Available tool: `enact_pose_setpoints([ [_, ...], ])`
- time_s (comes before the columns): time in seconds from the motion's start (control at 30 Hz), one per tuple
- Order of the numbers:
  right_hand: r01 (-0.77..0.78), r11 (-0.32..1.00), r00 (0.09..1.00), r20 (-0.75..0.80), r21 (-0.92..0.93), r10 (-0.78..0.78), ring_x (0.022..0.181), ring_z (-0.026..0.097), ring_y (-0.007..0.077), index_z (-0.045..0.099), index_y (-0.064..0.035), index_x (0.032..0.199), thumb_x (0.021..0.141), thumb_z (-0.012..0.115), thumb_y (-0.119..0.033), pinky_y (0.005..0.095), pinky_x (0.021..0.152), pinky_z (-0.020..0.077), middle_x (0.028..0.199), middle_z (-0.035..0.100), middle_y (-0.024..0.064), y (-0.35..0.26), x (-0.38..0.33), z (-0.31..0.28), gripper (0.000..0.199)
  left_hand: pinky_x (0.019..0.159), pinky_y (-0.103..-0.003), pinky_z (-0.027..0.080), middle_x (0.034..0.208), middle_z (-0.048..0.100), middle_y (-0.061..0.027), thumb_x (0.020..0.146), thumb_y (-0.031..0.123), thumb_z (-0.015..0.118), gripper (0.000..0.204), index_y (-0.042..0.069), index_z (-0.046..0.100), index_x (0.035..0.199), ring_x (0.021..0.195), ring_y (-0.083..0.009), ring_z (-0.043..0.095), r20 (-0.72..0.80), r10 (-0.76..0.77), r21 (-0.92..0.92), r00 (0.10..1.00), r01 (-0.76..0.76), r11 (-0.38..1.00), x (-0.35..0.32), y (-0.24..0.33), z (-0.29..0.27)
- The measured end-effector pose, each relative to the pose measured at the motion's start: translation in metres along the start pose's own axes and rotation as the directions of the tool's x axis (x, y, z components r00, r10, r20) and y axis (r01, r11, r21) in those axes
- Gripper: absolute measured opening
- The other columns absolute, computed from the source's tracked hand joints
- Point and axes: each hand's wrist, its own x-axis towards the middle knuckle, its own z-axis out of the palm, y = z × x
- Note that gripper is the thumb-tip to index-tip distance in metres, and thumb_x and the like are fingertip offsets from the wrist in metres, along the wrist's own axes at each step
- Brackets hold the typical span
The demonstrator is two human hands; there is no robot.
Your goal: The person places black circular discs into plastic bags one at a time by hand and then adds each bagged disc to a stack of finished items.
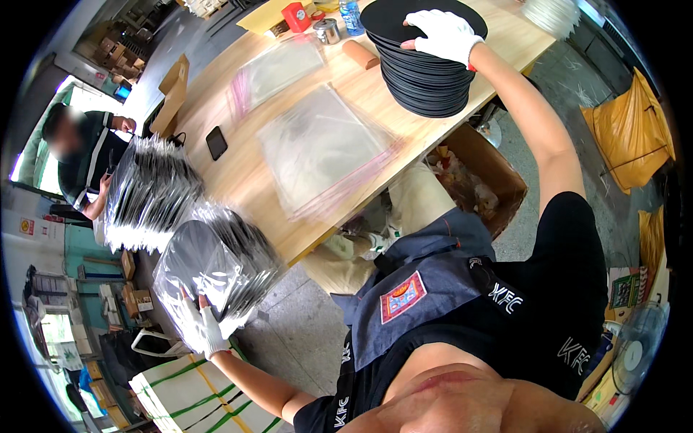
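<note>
The white-gloved right hand (445, 32) lies flat, fingers spread, atop the tall stack of black round discs (422, 68) at the wooden table's (238, 173) far right. The gloved left hand (204, 326), fingers open, presses a clear-bagged black disc (206, 270) at near left, beside more bagged stacks (148, 191). Empty clear plastic bags (321, 148) lie mid-table; an open cardboard box (498, 180) of scraps sits underneath.
</note>
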Motion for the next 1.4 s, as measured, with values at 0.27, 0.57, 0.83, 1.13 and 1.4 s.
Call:
enact_pose_setpoints([
  [0.27,0.086,0.996,0.984,0.153,0.02,-0.088,0.105,0.06,0.0256,0.061,-0.0145,0.121,0.092,0.049,-0.043,0.0353,0.093,0.0453,0.115,0.064,0.0072,0.013,0.009,0.001,0.042,0.1,-0.04,0.036,0.137,0.047,-0.0164,0.092,0.031,0.051,0.052,0.011,0.041,0.139,0.122,-0.0335,0.047,0.065,-0.071,-0.067,0.995,0.076,0.995,0.002,-0.011,-0.011],
  [0.57,0.171,0.974,0.945,0.255,0.146,-0.204,0.082,0.063,0.0349,0.069,-0.0128,0.095,0.09,0.042,-0.036,0.0412,0.076,0.0486,0.09,0.067,0.0152,0.02,0.018,-0.032,0.036,0.103,-0.042,0.038,0.134,0.048,-0.0186,0.087,0.004,0.055,0.042,0.0,0.05,0.128,0.122,-0.0307,0.048,-0.626,0.265,-0.192,0.734,-0.474,0.859,-0.034,0.141,0.03],
  [0.83,0.241,0.965,0.937,0.232,0.106,-0.26,0.077,0.064,0.0314,0.067,-0.0108,0.085,0.087,0.045,-0.03,0.0412,0.07,0.0483,0.085,0.067,0.0141,0.025,0.028,-0.036,0.029,0.109,-0.056,0.015,0.148,0.027,-0.0182,0.081,0.037,0.059,0.065,0.016,0.039,0.14,0.134,-0.0429,0.023,0.352,0.535,-0.195,0.768,-0.499,0.844,-0.034,0.266,0.2],
  [1.13,0.045,0.874,0.97,0.19,0.484,-0.155,0.089,0.065,0.0253,0.069,-0.0089,0.101,0.089,0.052,-0.033,0.0372,0.084,0.0472,0.099,0.069,0.0122,0.073,0.044,-0.004,0.032,0.106,-0.054,0.017,0.148,0.026,-0.0153,0.081,0.048,0.057,0.07,0.021,0.036,0.142,0.133,-0.0364,0.022,0.32,0.696,-0.099,0.643,-0.707,0.7,0.061,0.251,0.244],
  [1.4,0.165,0.978,0.941,0.277,0.126,-0.194,0.101,0.06,0.0297,0.06,-0.0131,0.121,0.082,0.062,-0.028,0.0371,0.09,0.046,0.111,0.065,0.0109,0.064,0.014,0.003,0.041,0.105,-0.055,0.019,0.149,0.025,-0.0149,0.079,0.041,0.06,0.067,0.02,0.038,0.139,0.134,-0.0366,0.022,0.384,0.669,-0.047,0.637,-0.71,0.703,0.06,0.244,0.244],
])
